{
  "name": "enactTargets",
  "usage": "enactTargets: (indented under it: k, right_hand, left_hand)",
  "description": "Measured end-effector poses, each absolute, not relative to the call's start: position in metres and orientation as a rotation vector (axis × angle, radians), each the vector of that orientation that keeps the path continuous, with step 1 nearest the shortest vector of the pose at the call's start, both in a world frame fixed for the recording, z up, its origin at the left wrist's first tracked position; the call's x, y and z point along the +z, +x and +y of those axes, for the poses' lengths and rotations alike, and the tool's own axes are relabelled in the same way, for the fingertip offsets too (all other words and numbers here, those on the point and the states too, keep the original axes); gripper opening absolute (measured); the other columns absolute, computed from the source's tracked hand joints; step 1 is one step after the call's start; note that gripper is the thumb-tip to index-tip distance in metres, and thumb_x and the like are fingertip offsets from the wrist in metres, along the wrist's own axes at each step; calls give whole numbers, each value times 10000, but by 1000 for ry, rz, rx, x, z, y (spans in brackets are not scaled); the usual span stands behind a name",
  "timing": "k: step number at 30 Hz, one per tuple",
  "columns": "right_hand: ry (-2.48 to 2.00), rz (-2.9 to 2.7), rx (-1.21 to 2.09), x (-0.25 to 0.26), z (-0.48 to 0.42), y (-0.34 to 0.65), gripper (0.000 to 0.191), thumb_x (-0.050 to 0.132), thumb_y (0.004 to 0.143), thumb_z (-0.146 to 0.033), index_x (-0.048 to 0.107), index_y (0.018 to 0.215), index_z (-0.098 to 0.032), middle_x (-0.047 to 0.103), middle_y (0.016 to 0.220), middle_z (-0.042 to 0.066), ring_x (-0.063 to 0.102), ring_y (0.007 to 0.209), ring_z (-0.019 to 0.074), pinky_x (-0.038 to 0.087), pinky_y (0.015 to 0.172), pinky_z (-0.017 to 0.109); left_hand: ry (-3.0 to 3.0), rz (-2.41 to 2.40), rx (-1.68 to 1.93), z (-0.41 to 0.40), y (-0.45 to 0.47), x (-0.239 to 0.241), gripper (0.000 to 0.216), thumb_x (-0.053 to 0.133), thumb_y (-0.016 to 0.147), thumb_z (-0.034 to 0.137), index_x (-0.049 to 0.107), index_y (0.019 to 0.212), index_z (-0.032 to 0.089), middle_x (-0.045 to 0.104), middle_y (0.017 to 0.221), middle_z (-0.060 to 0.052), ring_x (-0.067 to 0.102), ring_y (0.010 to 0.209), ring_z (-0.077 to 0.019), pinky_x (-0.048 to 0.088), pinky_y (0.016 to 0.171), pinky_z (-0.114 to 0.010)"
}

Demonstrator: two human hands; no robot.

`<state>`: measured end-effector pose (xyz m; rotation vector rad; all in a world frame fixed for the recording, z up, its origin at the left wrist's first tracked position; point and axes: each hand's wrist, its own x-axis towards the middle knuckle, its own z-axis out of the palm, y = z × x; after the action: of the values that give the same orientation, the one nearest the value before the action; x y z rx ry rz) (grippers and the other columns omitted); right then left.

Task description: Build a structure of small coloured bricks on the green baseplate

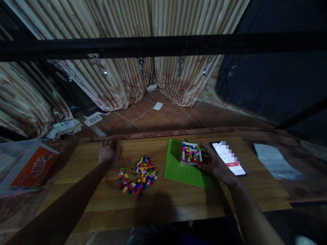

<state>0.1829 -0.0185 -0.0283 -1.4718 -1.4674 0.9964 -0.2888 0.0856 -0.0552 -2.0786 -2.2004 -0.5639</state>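
Note:
My left hand (109, 152) rests on the wooden table near its far edge, fingers curled in, and no object shows in it. To its right lies a loose heap of small colourful toy bricks (144, 172). A green baseplate (173, 172) lies right of the heap. On it stands a low block of multicoloured bricks with white sides, a brick build (190, 153). My right hand (217, 166) is around the build's right side, thumb at the near corner and fingers at the far one. Part of that side is hidden by the hand.
A lit phone (228, 158) lies just right of my right hand. A clear plastic box (25, 170) with an orange label stands at the left. Beyond the table (143, 212) are a dark metal bar (163, 46), striped curtains (127, 20) and papers on the tiled floor.

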Motion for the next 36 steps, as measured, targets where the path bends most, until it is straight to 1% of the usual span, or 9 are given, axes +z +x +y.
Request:
enactTargets:
  k: [6,11,17,20,23,27,31,34,36]
  right_hand:
    - [-1382,-1418,1216,-27,-24,178,892,832,610,-287,429,1405,-313,585,1348,73,561,1214,315,450,998,544]
    - [-1334,-1449,1232,-17,-27,166,827,848,572,-263,529,1331,-334,625,1301,54,578,1196,333,471,976,547]
    - [-1289,-1439,1315,-23,-29,154,838,831,599,-292,491,1365,-328,532,1409,56,492,1291,326,412,1038,549]
    - [-1339,-1461,1252,-26,-34,151,830,805,641,-326,455,1393,-337,536,1403,58,521,1257,330,435,1014,557]
    - [-1409,-1504,980,-20,-45,142,703,735,721,-362,475,1374,-335,544,1379,64,565,1189,314,470,982,532]
    - [-1515,-1478,511,-4,-68,112,371,620,825,-379,633,1184,-286,617,1231,86,586,1121,304,469,973,523]
    - [-1359,-1662,551,7,-87,62,209,549,899,-303,686,1057,-298,672,1084,69,639,1001,245,545,843,410]
    - [-1194,-1851,644,2,-92,22,212,507,929,-203,686,1030,-250,670,977,62,633,923,201,549,777,346]
    - [-1147,-1947,655,-5,-91,1,231,504,923,-159,675,1059,-230,658,1007,69,609,952,198,540,815,347]
  left_hand:
    - [-2065,-2211,-554,85,-287,-56,393,382,875,378,603,1111,153,588,1206,-137,486,1189,-276,371,1050,-412]
    - [-2065,-2212,-552,85,-286,-56,388,387,875,349,599,1132,152,587,1218,-135,488,1184,-274,358,1059,-419]
    - [-2060,-2222,-586,85,-286,-57,380,392,874,337,610,1117,144,596,1198,-137,489,1172,-279,366,1056,-416]
    - [-2047,-2226,-589,85,-286,-57,392,408,867,337,599,1146,137,591,1209,-140,488,1173,-286,367,1056,-416]
    - [-2050,-2214,-569,85,-286,-57,388,420,864,327,599,1143,124,596,1200,-148,491,1169,-289,364,1059,-409]
    - [-2064,-2190,-559,84,-285,-57,352,423,869,310,612,1106,130,613,1171,-143,502,1154,-285,359,1061,-415]
    - [-2058,-2183,-605,83,-284,-58,350,424,873,312,603,1124,144,603,1192,-137,492,1171,-280,371,1050,-422]
    - [-2071,-2174,-627,83,-285,-59,345,424,876,300,587,1152,174,600,1206,-114,503,1162,-257,357,1068,-420]
    - [-2071,-2176,-625,84,-285,-59,337,426,875,296,586,1148,180,602,1201,-108,513,1148,-250,359,1069,-417]
